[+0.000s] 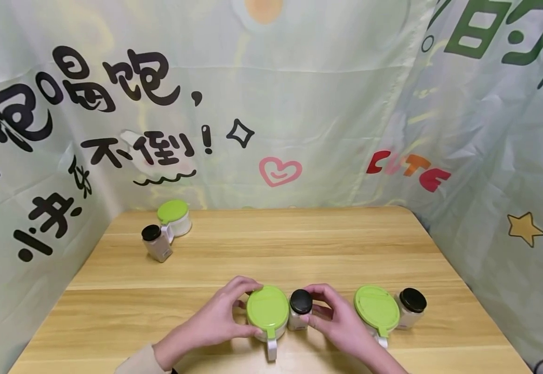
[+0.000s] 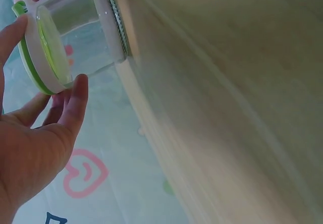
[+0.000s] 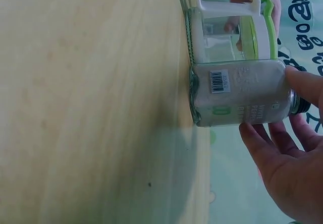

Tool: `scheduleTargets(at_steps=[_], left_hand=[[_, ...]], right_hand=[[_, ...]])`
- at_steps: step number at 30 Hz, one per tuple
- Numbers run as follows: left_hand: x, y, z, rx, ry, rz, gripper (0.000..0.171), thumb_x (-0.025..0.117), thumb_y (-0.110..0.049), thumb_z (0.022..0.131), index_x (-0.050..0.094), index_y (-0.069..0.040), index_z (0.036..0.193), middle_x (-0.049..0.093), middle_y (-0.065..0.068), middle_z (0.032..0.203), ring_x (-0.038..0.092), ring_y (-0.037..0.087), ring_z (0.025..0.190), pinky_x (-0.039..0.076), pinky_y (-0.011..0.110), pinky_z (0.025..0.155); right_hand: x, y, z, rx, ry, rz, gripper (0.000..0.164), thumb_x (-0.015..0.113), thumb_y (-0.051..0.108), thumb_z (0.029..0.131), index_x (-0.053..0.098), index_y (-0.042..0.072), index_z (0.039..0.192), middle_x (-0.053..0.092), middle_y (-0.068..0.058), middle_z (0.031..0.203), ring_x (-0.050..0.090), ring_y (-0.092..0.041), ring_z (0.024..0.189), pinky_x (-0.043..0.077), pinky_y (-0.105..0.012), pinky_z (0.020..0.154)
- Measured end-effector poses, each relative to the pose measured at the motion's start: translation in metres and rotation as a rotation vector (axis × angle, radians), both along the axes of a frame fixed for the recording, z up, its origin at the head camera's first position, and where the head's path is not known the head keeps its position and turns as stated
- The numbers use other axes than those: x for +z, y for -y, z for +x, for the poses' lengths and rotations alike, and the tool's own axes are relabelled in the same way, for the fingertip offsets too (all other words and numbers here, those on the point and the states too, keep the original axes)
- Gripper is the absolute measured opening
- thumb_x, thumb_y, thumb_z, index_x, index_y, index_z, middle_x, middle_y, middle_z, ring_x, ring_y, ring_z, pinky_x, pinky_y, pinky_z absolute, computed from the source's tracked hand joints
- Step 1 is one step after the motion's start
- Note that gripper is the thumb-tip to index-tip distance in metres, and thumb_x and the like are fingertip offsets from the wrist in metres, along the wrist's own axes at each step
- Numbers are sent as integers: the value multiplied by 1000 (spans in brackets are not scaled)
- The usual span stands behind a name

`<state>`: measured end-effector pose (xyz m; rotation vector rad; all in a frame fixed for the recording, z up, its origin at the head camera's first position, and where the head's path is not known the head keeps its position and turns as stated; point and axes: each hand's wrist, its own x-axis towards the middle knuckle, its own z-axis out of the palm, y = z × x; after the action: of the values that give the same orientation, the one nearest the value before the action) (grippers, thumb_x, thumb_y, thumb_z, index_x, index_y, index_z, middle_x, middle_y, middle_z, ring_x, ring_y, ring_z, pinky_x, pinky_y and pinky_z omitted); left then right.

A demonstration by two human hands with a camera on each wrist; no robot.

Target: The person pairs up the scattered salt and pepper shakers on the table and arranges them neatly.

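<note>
At the near middle of the table, a clear seasoning jar (image 1: 267,309) with a green lid and a white handle stands upright, its handle toward the person. The left hand (image 1: 220,318) holds it around the lid from the left, thumb in front and fingers behind. Close against its right side is a small glass spice bottle (image 1: 301,301) with a black cap. The right hand (image 1: 339,319) grips this bottle near its top, between thumb and fingers. In the right wrist view, the bottle (image 3: 234,94) shows greyish powder and a barcode label, its base at the tabletop.
To the right, another green-lidded jar (image 1: 376,310) stands beside a black-capped bottle (image 1: 411,306), close to the right forearm. A similar jar (image 1: 174,215) and bottle (image 1: 159,246) stand at the back left. Printed cloth (image 1: 327,119) hangs around the wooden table (image 1: 276,244).
</note>
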<state>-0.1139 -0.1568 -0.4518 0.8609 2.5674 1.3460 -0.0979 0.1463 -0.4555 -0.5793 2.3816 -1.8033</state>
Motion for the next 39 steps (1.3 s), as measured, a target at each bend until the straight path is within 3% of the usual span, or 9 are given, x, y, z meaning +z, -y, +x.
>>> scheduleTargets(at_steps=[6,13,16,21,28,32,39], left_hand=[[-1,2,1,-3,-27,-10,88,93,-37,75,51,-18,150,51,-4,146,56,16,125,56,28,97],[6,10,-1,52,-57,8,81,85,-45,83,48,-29,153,49,-8,149,59,24,122,54,37,100],[11,16,-5,73,-94,29,75,82,-42,88,48,-28,153,50,-7,149,58,24,124,54,37,100],[23,31,-16,128,-228,59,71,82,-31,90,50,-17,153,54,2,147,57,22,124,57,36,96],[49,59,-37,230,-376,82,69,82,-13,89,52,-13,151,57,7,145,59,22,120,58,34,92],[69,79,-53,305,-443,76,66,80,-7,89,53,-8,150,58,12,143,60,24,115,55,23,90],[98,126,-81,436,-425,68,62,77,-8,93,52,-5,150,56,16,141,54,7,112,48,13,87]], right_hand=[[4,0,-1,2,-72,58,56,86,23,86,60,7,133,66,-7,130,61,-19,124,53,-30,105],[20,1,-3,-7,-215,95,55,83,22,90,59,11,138,64,-6,137,62,-26,125,54,-40,106],[33,2,-5,-14,-262,104,53,80,20,93,58,13,140,62,-5,141,62,-26,126,54,-42,106],[64,8,-12,-24,-320,112,55,78,13,94,55,14,145,59,-3,146,61,-23,128,52,-42,108],[110,19,-36,-20,-378,103,57,75,9,96,52,12,148,55,-1,150,58,-23,131,50,-42,111],[129,29,-56,7,-376,91,58,75,10,96,51,11,149,55,-4,151,59,-24,132,49,-43,111],[146,55,-99,67,-343,79,57,76,14,96,52,11,148,57,-1,147,60,-21,129,52,-43,109]])
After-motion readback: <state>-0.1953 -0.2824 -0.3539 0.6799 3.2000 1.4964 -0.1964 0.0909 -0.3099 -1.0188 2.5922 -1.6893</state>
